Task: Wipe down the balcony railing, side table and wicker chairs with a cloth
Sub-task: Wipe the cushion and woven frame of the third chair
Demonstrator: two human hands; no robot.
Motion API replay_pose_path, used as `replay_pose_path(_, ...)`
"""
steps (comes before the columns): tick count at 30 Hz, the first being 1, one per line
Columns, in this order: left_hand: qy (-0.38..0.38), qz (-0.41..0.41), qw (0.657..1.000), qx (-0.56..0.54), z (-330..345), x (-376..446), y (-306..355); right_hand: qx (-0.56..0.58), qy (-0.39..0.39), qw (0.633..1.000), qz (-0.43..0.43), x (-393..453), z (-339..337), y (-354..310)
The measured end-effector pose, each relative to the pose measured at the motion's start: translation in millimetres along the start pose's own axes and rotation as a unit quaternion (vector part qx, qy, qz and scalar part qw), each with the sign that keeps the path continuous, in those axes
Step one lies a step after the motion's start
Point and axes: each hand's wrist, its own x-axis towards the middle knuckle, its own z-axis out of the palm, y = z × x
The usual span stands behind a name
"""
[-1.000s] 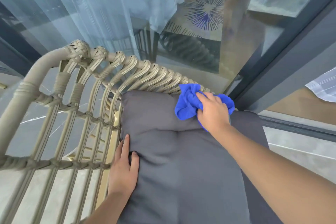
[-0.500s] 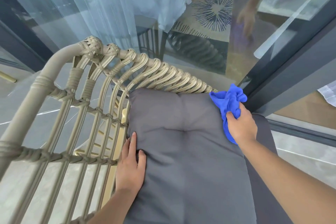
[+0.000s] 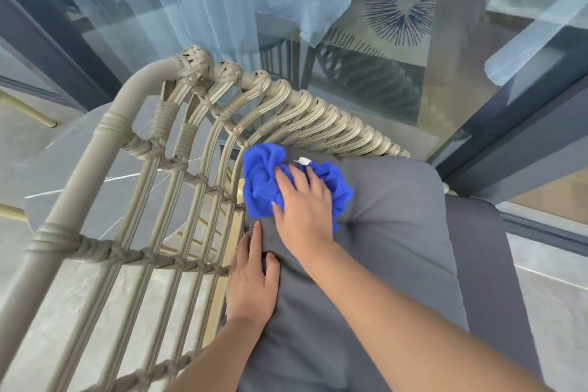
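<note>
A: What is the right hand [image 3: 302, 200] doing?
B: It lies palm-down on the blue cloth [image 3: 264, 181], fingers spread and nearly straight, pressing it onto the top left corner of the grey cushion [image 3: 381, 232].
A: And the left hand [image 3: 251, 283]?
B: Flat on the cushion's left edge, fingers straight, grasping nothing.
A: What surrounds them?
B: The wicker chair [image 3: 178, 175] curves just behind and left of the cloth. Past its back stands a glass door [image 3: 366, 79]; a grey table [image 3: 73, 169] shows through the slats.

Cloth [image 3: 264, 181] lies on the cushion [image 3: 397, 232], beside the wicker chair back [image 3: 302, 111].
</note>
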Motion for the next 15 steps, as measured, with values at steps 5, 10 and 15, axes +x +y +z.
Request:
replay_pose_path(5, 0.005, -0.002, 1.000, -0.010, -1.4, 0.6, -0.6, -0.036, -0.045, 0.993, -0.102, 3.0, 6.8, 0.0)
replay_pose_path(10, 0.012, -0.002, 1.000, -0.013, -2.0, 1.1, -1.7, -0.023, -0.055, 0.984, -0.168, 6.6, -8.1, 29.9)
replay_pose_path(15, 0.016, -0.003, 1.000, -0.018, -1.9, -1.1, 0.8, -0.032, -0.041, 0.989, -0.142, -12.2, -31.7, 76.1)
